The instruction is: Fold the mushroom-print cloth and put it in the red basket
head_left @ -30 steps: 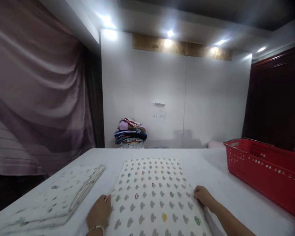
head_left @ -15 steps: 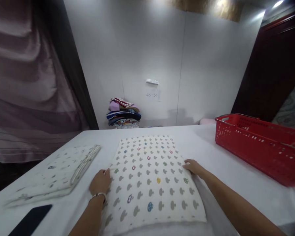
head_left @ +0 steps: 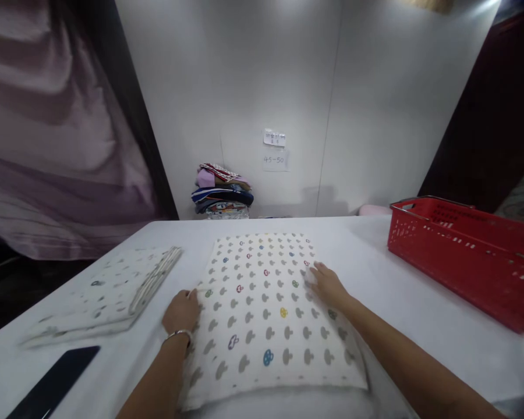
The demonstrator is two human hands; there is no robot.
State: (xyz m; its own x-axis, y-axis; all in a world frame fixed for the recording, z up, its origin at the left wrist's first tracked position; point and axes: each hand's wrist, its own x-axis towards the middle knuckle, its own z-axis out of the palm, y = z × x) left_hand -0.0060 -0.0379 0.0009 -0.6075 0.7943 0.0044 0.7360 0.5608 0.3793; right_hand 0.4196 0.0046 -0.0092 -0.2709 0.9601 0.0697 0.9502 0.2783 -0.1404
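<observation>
A white cloth [head_left: 257,317] printed with grey and a few coloured mushrooms lies spread in front of me, its near edge towards my body. At its left edge, my left hand [head_left: 182,315], with a bracelet at the wrist, has its fingers closed on the fabric. My right hand [head_left: 327,283] rests on the right side of the cloth, fingers stretched out and lying flat over the print. Left of the cloth is a folded white fabric [head_left: 113,288] with small dark motifs.
A dark phone [head_left: 55,384] lies at the near left of the white table [head_left: 344,244]. The red basket [head_left: 458,262] stands on the right. Folded textiles [head_left: 222,195] are piled by the back wall, below paper labels [head_left: 275,150]. Pinkish drapery [head_left: 56,128] hangs at left.
My right hand has moved from the cloth's right edge inward and farther away, onto its surface, with fingers now flatter. My left hand stays at the left edge. The view has tilted slightly down.
</observation>
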